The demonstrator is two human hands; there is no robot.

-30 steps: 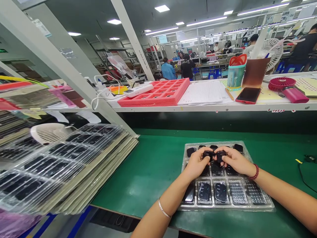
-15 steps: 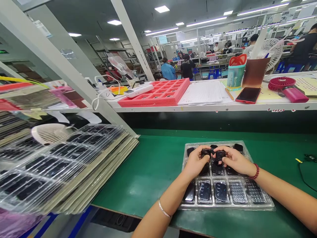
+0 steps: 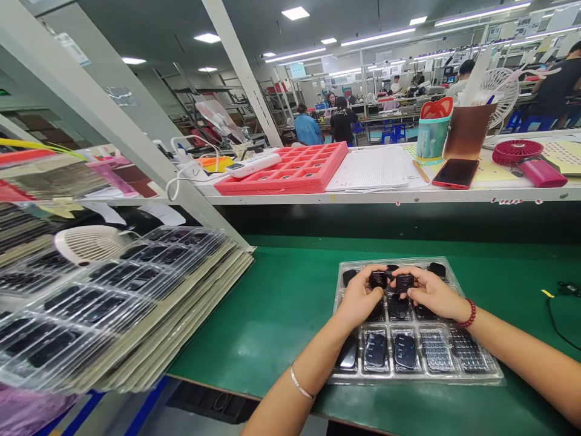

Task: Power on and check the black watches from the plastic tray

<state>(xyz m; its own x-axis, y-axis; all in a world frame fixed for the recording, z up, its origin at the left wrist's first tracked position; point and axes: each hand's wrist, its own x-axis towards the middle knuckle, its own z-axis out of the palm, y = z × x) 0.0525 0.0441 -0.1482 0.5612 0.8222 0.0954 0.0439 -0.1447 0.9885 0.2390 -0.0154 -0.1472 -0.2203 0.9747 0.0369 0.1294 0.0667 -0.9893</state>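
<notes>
My left hand (image 3: pixel 363 297) pinches a small black rounded device (image 3: pixel 378 280) between thumb and fingers. A similar black rounded device (image 3: pixel 404 283) is in my right hand (image 3: pixel 431 293), held close beside the first. Both are raised above a clear plastic compartment tray (image 3: pixel 415 380) on the green bench. In the tray's front row lie several dark flat pieces, such as one black piece with small light marks (image 3: pixel 405 351). Two compartments at the front right, including a ribbed pocket (image 3: pixel 436 350), hold no device. My fingers cover part of the tray's back rows.
Stacked clear trays of black pieces (image 3: pixel 104 309) stand on the left, with a white fan (image 3: pixel 93 243) on them. The shelf above carries a red foam tray (image 3: pixel 313 166), papers (image 3: pixel 370 169) and a phone (image 3: pixel 455 173). A black cable (image 3: pixel 563 327) lies at right.
Both hands have tilted the two black devices slightly, so that more of their flat faces with faint markings shows. The hands otherwise stay in place over the tray.
</notes>
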